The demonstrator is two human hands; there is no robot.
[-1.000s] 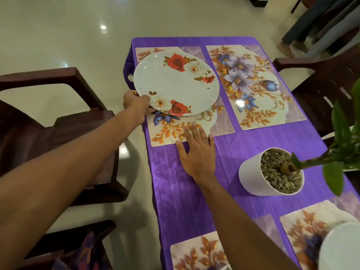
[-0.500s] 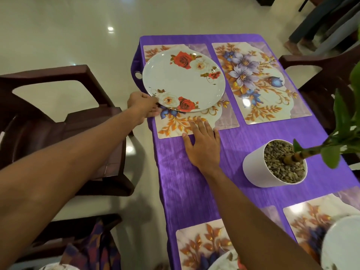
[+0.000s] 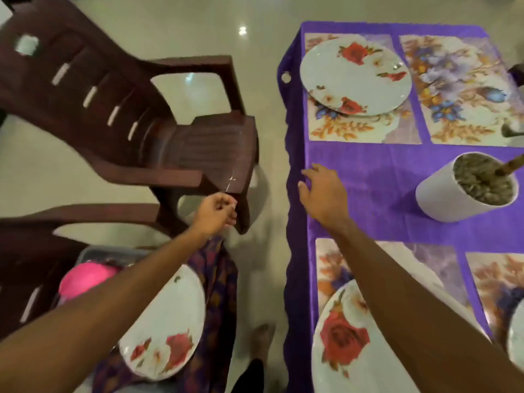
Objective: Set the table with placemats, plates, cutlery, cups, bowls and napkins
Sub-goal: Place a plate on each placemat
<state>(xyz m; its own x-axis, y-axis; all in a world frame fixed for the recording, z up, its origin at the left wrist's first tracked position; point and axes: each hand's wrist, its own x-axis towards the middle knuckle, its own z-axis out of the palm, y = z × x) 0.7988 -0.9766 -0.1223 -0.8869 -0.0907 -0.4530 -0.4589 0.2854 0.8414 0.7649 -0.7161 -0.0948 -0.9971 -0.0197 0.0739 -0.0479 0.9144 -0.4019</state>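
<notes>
Head view looks straight down: the far plate (image 3: 355, 78) lies flat on the upper-centre placemat (image 3: 363, 129), so that setting has its plate. Right hand (image 3: 323, 191) is mid-frame at the edge of the purple tabletop (image 3: 382, 171), fingers released and spread, grasping nothing. Left hand (image 3: 215, 212) hangs off the tabletop at centre-left, fingers curled in; with the blur I cannot tell whether they pinch anything. Next call, I reckon, is the spare plate (image 3: 167, 321) at lower left, just beside a grey tub (image 3: 93, 251) with a pink round thing (image 3: 85, 277) in it. Take it by the rim, thumb on top, lift it level before swinging across, and head for the bare placemat (image 3: 459, 89) at upper right. Mind the brown chair (image 3: 158, 131): its front corner is just beside the left hand, close to the path up to the tabletop. Mind the white pot (image 3: 436, 194) of pebbles at right too, standing between the near setting and that bare placemat. A near plate (image 3: 354, 350) already rests at lower centre, partly under the right forearm.
</notes>
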